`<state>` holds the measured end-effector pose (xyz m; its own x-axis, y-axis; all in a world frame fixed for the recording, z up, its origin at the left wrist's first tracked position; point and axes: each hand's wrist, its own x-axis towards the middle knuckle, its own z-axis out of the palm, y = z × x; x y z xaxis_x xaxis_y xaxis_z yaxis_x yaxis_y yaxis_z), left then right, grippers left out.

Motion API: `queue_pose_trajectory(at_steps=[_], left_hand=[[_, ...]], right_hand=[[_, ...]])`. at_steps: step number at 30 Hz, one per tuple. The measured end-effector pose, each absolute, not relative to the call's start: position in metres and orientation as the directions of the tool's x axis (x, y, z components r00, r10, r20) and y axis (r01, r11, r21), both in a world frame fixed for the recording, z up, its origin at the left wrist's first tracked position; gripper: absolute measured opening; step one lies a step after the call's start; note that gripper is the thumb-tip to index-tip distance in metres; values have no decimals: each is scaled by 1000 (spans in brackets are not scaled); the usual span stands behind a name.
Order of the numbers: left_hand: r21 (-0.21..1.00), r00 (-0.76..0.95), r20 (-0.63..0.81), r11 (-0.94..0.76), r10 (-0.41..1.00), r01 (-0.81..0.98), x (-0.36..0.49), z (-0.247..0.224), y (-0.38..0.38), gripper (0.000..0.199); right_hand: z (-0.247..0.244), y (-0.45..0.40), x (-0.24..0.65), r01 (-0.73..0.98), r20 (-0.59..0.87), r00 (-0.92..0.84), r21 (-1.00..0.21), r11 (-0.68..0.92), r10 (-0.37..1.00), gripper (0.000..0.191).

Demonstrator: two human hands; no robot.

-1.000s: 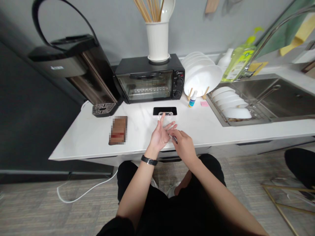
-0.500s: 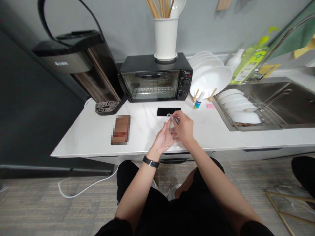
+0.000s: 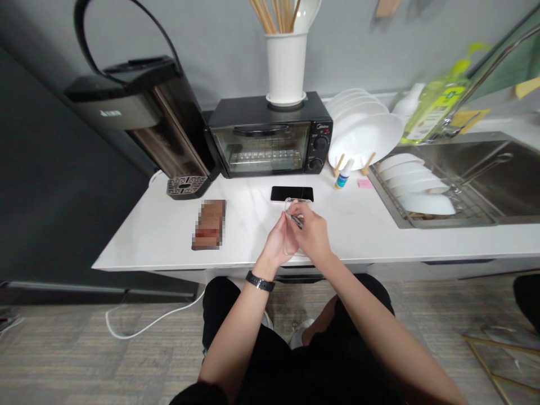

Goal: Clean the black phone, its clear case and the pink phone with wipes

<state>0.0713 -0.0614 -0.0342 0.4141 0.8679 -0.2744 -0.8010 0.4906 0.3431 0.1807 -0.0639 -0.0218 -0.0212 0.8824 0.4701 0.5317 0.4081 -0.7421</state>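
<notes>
A clear case (image 3: 288,205) is in front of the toaster oven (image 3: 270,143), held in the left hand (image 3: 279,242). Also in front of the oven, the right hand (image 3: 313,232) pinches a slim dark item (image 3: 297,220) close over the case; whether they touch is unclear. Nearer the oven, a phone (image 3: 291,193) lies flat on the bench (image 3: 248,219). Right of the oven stand white plates (image 3: 363,138); left, a tall dispenser (image 3: 169,129).
</notes>
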Motion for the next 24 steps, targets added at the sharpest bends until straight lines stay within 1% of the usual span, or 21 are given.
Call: queue_pose_trajectory(at_steps=[5, 7, 10, 13, 16, 18, 20, 24], left_hand=[[452, 457, -221, 506, 862, -735, 66, -29, -67, 52], [476, 455, -219, 502, 863, -722, 65, -28, -69, 54], [502, 436, -207, 478, 876, -721, 66, -26, -71, 55], [529, 417, -196, 454, 887, -717, 68, -26, -72, 57], [533, 403, -194, 441, 894, -722, 69, -25, -72, 59], [521, 406, -201, 448, 892, -727, 69, -25, -72, 58], [503, 414, -213, 462, 885, -730, 69, -25, -71, 57], [490, 414, -219, 466, 884, -736, 69, -26, -70, 56]], right_hand=[[-37, -99, 181, 517, 443, -82, -747, 418, 893, 17], [-41, -114, 185, 515, 433, -114, -744, 426, 894, 19], [-42, -132, 190, 523, 415, -132, -742, 419, 900, 16], [-40, -141, 192, 589, 402, -112, -710, 387, 909, 17], [-39, -141, 190, 712, 421, -65, -616, 337, 905, 21], [-38, -139, 189, 763, 446, -32, -567, 311, 894, 23], [-38, -134, 190, 780, 461, -8, -553, 293, 888, 24], [-39, -122, 193, 777, 477, 51, -571, 265, 878, 22]])
